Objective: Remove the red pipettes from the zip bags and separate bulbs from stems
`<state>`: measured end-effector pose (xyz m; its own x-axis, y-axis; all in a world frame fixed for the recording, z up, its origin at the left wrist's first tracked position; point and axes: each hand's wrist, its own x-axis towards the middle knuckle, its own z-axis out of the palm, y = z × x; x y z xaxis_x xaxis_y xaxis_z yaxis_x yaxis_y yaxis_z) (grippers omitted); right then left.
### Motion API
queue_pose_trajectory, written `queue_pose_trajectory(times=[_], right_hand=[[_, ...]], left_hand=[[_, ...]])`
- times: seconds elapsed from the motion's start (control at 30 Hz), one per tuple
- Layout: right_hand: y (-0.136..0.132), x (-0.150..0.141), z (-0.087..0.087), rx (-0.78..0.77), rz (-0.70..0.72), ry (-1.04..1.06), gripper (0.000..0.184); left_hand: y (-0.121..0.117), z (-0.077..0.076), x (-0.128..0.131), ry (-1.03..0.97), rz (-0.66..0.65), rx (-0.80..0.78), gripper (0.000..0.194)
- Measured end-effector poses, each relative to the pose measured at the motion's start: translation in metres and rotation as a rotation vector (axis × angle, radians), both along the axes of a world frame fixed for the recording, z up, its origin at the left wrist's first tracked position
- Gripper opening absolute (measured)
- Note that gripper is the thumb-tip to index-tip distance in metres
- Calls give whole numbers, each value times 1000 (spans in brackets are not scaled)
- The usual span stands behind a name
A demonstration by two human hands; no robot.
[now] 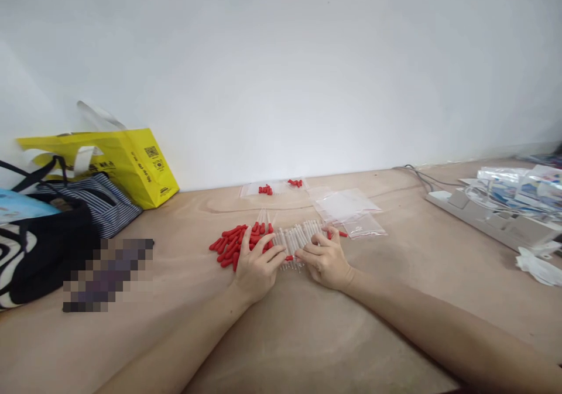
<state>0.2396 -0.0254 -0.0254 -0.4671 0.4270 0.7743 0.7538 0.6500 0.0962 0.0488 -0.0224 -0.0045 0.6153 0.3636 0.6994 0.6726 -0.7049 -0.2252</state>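
My left hand [258,262] is closed in a pinch on a red rubber dropper bulb [288,258], which shows at its fingertips. Facing it, my right hand [327,260] is closed too, its fingertips at the other side of that bulb, apparently on a glass dropper tube mostly hidden by the fingers. Beneath and behind both hands lies a row of clear glass tubes [298,237]. A pile of red rubber bulbs [228,245] spreads left of and behind my left hand. A few droppers fitted with bulbs [263,228] point away toward the wall.
Clear zip bags [349,204] lie behind the tubes, and bagged red-bulb droppers [266,189] rest near the wall. At left stand a yellow bag [149,171], a striped pouch [109,204] and a blurred-out item [108,274]. A power strip [478,218] and packets [522,183] lie right.
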Motion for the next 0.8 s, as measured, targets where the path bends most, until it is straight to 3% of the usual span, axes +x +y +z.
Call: queue_pose_trajectory(times=[0.53, 0.8], right_hand=[[-3, 2, 1, -48, 26, 28, 18], [0, 4, -1, -133, -96, 198, 21]], left_hand=[[-2, 1, -3, -10, -17, -36, 30], [-3, 4, -13, -81, 59, 20, 18]])
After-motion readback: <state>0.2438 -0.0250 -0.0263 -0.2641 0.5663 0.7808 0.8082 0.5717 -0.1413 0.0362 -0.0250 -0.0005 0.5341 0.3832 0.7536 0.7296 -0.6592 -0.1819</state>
